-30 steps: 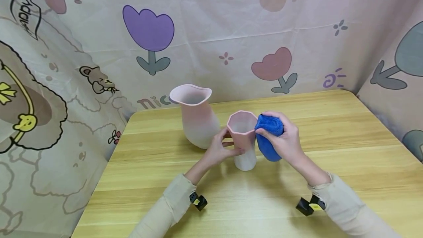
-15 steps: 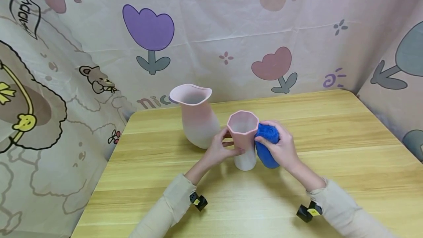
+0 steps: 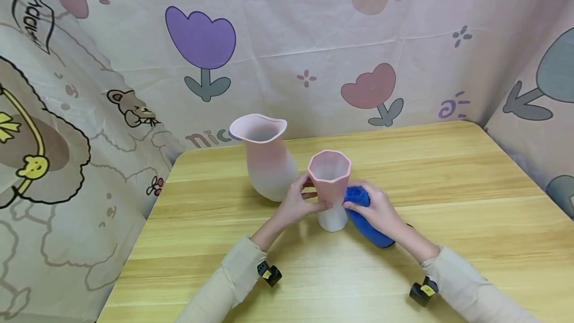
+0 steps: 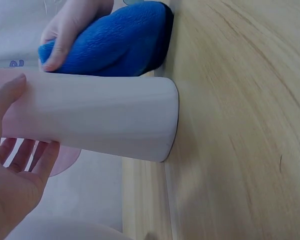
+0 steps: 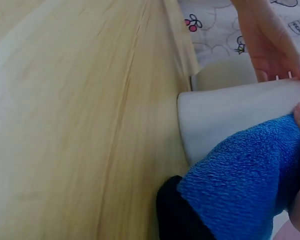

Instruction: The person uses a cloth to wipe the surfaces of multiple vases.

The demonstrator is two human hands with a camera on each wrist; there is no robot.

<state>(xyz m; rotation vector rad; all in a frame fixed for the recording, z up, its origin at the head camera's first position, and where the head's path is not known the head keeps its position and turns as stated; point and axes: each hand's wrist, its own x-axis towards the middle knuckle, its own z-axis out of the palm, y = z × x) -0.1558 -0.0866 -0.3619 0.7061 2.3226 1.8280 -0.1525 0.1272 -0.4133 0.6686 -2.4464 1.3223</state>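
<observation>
A slim pink-and-white vase (image 3: 331,191) with a faceted rim stands upright on the wooden table. My left hand (image 3: 298,201) grips it from the left, with the thumb across the front. A blue terry cloth (image 3: 368,227) is pinched in my right hand (image 3: 378,209) and lies against the vase's right side, about halfway down. In the left wrist view, the cloth (image 4: 115,40) hangs in a thick fold with a dark end near the tabletop. The right wrist view shows the same cloth (image 5: 240,175) overlapping the white lower part of the vase (image 5: 215,115).
Behind my left hand stands a larger pink-and-white vase (image 3: 269,168) with a wavy flared mouth. The wooden table (image 3: 457,188) reaches back to a printed fabric backdrop (image 3: 287,24). Small black cameras (image 3: 270,274) sit at both wrists.
My right hand has slid the blue cloth down the vase's right side, from near the rim to about mid-height. My left hand and both vases have stayed in place.
</observation>
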